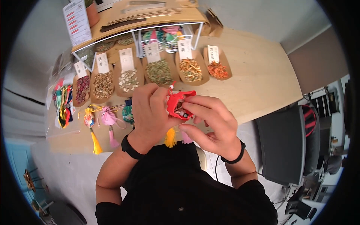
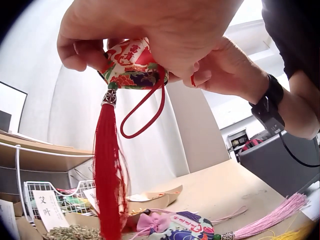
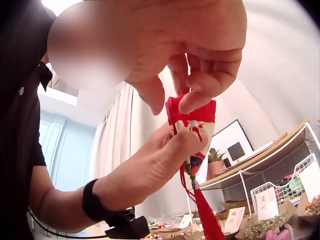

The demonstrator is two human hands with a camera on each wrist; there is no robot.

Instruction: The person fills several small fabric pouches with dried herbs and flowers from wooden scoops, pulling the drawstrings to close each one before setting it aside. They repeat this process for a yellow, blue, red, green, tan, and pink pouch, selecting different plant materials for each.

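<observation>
My left hand (image 1: 150, 108) grips a red sachet pouch (image 1: 173, 104) by its sides, mouth upward. The pouch has a flower-patterned cloth body (image 2: 132, 62) and a red cloth rim (image 3: 207, 110). A long red tassel (image 2: 109, 165) hangs below it, and a red cord loop (image 2: 145, 122) dangles beside it. Brownish filling shows inside the mouth. My right hand (image 1: 213, 116) is over the pouch with fingertips in and at the opening, its thumb apart from them. The deeper fingertips are hidden by the cloth. Both hands hold the pouch above the table's front edge.
Several paper trays of dried herbs (image 1: 159, 71) with label cards line the table (image 1: 258, 75). Behind them stands a wooden shelf (image 1: 150, 18) with a wire basket (image 1: 167, 39). Finished sachets (image 1: 108, 118) with tassels lie in front, left of them bundled cords (image 1: 63, 103). A dark chair (image 1: 281, 142) stands right.
</observation>
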